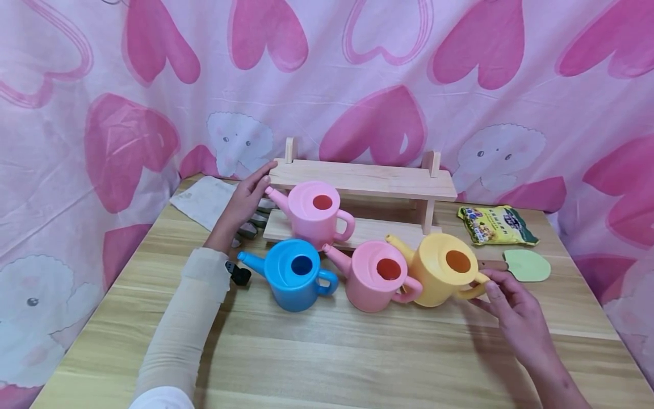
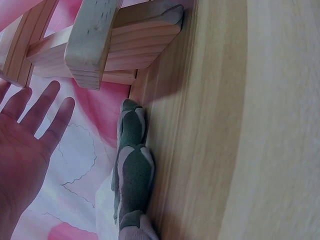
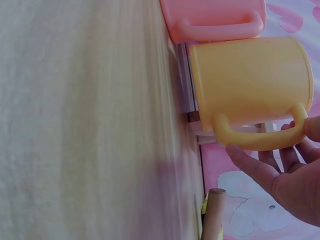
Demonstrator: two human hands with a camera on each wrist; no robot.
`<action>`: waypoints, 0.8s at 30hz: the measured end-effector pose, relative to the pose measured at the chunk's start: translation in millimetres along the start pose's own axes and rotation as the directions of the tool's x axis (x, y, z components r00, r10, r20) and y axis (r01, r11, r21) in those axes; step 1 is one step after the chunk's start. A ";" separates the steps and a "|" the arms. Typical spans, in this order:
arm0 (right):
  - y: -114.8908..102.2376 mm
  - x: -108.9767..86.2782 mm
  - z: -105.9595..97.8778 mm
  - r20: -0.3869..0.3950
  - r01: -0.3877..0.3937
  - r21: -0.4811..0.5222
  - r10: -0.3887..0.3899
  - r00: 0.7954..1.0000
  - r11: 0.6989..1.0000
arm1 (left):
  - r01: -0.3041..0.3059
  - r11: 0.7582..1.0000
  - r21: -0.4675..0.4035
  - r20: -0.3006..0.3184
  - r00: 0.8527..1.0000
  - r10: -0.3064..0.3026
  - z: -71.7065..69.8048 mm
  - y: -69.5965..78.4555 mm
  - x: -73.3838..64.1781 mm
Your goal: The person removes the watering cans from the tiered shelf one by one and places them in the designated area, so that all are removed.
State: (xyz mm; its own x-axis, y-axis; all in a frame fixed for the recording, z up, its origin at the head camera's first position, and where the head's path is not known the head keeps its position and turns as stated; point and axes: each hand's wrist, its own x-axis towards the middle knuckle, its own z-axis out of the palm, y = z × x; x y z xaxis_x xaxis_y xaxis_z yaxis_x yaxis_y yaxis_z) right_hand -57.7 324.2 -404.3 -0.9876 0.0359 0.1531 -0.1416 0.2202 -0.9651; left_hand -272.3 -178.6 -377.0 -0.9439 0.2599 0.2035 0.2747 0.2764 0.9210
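Observation:
My left hand (image 1: pixel 246 200) reaches to the left end of a two-tier wooden shelf (image 1: pixel 357 177), fingers extended along its upper board. On the right, the handle of a yellow watering can (image 1: pixel 429 278) is pinched between the thumb and fingers of my right hand (image 1: pixel 526 321); the right wrist view shows this grip too. Left of the yellow can stands a pink watering can (image 1: pixel 365 287), and further left a blue one (image 1: pixel 292 291). Another pink watering can (image 1: pixel 309 221) stands at the shelf's left part, its spout by my left hand. All spouts point left.
Grey-green gloves (image 2: pixel 135 175) lie left of the shelf, with a pale cloth-like piece (image 1: pixel 204 199) beside them. At the right are a yellow printed packet (image 1: pixel 495 225) and a green-bladed trowel (image 1: pixel 528 266). A pink heart-patterned curtain (image 1: pixel 327 85) hangs behind the wooden table (image 1: pixel 327 363).

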 end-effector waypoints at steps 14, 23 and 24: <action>5.6 0.1 1.0 0.022 -0.044 -0.014 0.045 0.999 0.999 | -0.003 1.000 0.007 -0.005 1.000 0.003 -0.1 -0.1 0.0; 8.2 1.8 -1.7 0.053 -0.082 -0.059 0.085 0.995 0.995 | 0.002 1.000 0.002 0.001 1.000 -0.002 -0.2 0.8 0.5; 8.4 1.8 -2.0 0.057 -0.077 -0.055 0.080 0.995 0.996 | 0.003 1.000 0.002 0.002 1.000 -0.003 -0.2 0.7 0.7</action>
State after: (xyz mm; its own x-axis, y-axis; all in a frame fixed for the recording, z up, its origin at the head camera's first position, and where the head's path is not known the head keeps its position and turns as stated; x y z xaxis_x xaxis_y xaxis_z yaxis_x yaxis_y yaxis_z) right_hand -60.5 328.1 -411.7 -0.9980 -0.0024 0.0631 -0.0614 0.2699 -0.9609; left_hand -272.8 -178.5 -376.2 -0.9444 0.2608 0.2004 0.2723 0.2786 0.9210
